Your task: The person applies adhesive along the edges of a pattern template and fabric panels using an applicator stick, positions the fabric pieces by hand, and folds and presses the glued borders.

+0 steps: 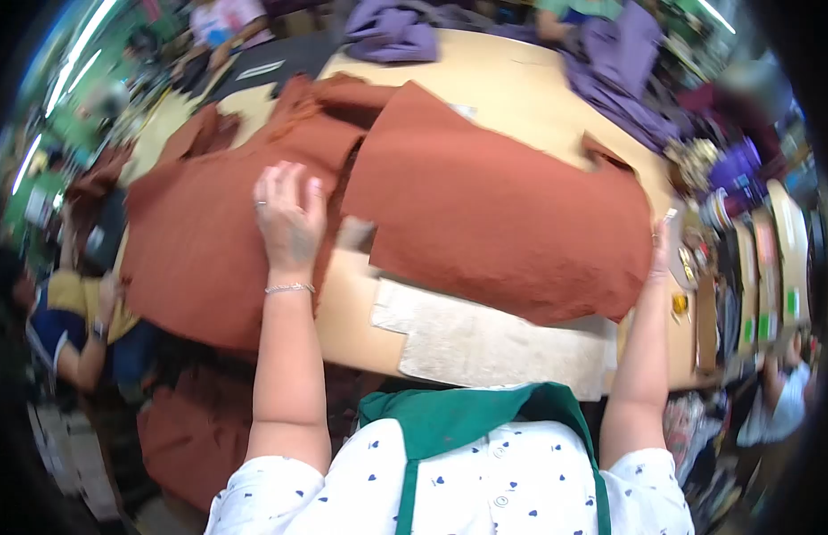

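Note:
A large rust-coloured cloth piece (503, 214) lies on the pale table, partly over a whitish flat board (494, 339). To its left is another rust cloth (196, 236), with bunched cloth behind it. My left hand (292, 214) is over the left cloth near its right edge, palm down, fingers apart and slightly bent. At the right end of the right cloth is my right hand (662, 245), seen edge-on against the cloth's edge; its fingers are blurred, and whether they grip the cloth is unclear.
Purple cloth (614, 71) lies at the table's far right, more (392, 31) at the far middle. A person (80, 330) is at the left edge beside the rust cloth. Other people are across the table. Upright boards (766, 267) and small items stand at right.

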Demonstrator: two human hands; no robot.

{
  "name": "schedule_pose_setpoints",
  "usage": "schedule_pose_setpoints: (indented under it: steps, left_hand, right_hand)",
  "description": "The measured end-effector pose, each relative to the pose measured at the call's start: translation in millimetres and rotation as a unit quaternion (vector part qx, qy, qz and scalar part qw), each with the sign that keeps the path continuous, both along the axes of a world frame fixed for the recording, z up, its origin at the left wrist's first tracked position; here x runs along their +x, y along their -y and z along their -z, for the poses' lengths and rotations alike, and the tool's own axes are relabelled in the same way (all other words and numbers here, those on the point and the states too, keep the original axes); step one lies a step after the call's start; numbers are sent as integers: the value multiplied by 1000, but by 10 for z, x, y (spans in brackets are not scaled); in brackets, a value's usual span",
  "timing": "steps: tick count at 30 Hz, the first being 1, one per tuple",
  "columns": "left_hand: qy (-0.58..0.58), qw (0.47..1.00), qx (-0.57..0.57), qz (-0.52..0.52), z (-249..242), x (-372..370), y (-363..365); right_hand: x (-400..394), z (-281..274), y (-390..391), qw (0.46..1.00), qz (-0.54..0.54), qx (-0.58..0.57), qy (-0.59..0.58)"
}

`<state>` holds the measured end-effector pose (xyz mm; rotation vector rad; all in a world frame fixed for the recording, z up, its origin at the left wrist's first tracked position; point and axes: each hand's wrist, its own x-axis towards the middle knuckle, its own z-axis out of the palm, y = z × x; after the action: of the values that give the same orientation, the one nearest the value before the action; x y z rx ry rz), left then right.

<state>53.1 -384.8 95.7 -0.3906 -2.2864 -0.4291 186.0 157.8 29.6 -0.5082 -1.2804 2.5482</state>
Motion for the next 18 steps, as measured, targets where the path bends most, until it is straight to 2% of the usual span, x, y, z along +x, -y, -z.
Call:
schedule_pose_setpoints:
  steps: [1,3,5,6,9,10,13,14,17,18]
  left_hand:
    - [48,993,39,97,-36,43,-349]
    - [176,967,122,138,296,-41,-712]
    - [196,977,81,27,699,-206,-889]
    - [203,977,60,-32,740,-229,-945]
    - [330,942,-3,-60,743,-315,-929]
    - [301,952,-27,-54,712,-292,-938]
    - [327,938,114,22,1037,-538,-858]
    - [345,931,116,25,1109,-577,-830]
    - [389,915,98,33,1132,-586,-867]
    - [394,915,76,33,1088,-561,-885]
  right_hand:
    - [110,163,-22,995,71,51,54]
    - [444,336,53,997,-25,-30,69]
    - [635,118,461,988,92,46,112]
    - [733,62,579,977,146,83,134]
    - [1030,263,600,949,100,245,174]
    - [1073,109,772,945,108,238,198]
    - [1167,210,928,938,96,305,137]
    - [1196,139,982,925,71,318,195]
    - [1173,168,1104,896,68,394,193]
    - [1188,173,1112,865,74,454,199]
